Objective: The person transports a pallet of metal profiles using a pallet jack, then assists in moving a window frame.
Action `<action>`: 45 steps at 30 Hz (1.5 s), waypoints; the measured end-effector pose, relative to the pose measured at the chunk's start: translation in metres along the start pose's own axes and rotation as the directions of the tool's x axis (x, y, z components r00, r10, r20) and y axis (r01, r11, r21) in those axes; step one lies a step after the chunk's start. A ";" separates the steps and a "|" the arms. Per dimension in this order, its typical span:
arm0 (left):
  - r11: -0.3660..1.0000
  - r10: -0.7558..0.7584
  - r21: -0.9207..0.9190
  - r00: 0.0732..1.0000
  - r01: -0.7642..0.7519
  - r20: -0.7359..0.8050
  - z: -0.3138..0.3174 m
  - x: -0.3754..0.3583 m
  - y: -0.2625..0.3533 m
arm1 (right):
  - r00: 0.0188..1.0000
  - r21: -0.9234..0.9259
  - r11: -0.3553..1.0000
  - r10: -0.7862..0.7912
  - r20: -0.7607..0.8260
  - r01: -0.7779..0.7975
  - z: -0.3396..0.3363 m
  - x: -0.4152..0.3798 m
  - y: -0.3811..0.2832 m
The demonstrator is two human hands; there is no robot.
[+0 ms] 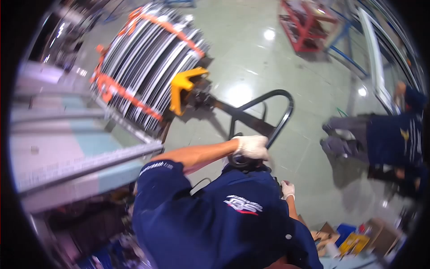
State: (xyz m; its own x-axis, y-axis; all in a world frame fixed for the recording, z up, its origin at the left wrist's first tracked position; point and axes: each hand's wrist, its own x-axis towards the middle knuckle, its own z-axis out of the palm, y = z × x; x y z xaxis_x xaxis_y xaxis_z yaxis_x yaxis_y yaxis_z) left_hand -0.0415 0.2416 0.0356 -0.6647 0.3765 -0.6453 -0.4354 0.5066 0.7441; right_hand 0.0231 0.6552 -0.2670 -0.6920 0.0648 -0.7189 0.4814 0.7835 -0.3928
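My left hand (pixel 252 148), in a white knit glove, is wrapped round the black loop handle (pixel 289 107) of a yellow pallet truck (pixel 181 87). The truck's forks run out of sight beneath a load of long metal profiles (pixel 148 62), bound with orange straps (pixel 130 98). Beside my waist hangs my right hand (pixel 288 190), also gloved, partly hidden by my dark blue shirt (pixel 201 219). Its fingers look loosely apart, with nothing visible in them, and it is away from the handle.
A co-worker (pixel 380 139) in a blue shirt stands on the right by a pale frame (pixel 376 58). A red cart (pixel 304 27) is at the back. Benches with metal edging (pixel 89 168) line the left; cardboard boxes (pixel 380 235) lie at the lower right.
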 end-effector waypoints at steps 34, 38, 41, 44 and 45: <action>0.545 -0.342 -0.808 0.939 0.223 0.029 0.101 0.088 0.019 | 0.948 0.417 0.889 0.277 -0.155 -0.191 -0.186 -0.024 0.269; 0.552 -0.411 -0.798 0.912 0.241 -0.009 0.117 0.114 0.023 | 0.968 0.373 0.919 0.197 -0.155 -0.128 -0.226 -0.006 0.272; 0.531 -0.477 -0.807 0.878 0.259 -0.032 0.137 0.131 0.045 | 0.977 0.295 0.954 0.107 -0.184 -0.049 -0.260 0.012 0.285; 0.576 -0.495 -0.781 0.864 0.243 -0.096 0.152 0.134 0.062 | 0.987 0.318 0.944 0.128 -0.099 -0.090 -0.309 0.012 0.295; 0.598 -0.467 -0.771 0.877 0.220 -0.111 0.158 0.133 0.069 | 0.987 0.291 0.951 0.133 -0.095 -0.101 -0.320 0.014 0.304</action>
State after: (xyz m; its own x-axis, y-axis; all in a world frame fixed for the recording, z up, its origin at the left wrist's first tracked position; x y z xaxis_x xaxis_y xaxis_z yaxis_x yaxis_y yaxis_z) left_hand -0.0638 0.4485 -0.0262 -0.4477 0.0076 -0.8941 -0.8744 -0.2126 0.4360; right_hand -0.0128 1.0917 -0.2131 -0.6696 0.2270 -0.7072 0.6842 0.5591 -0.4683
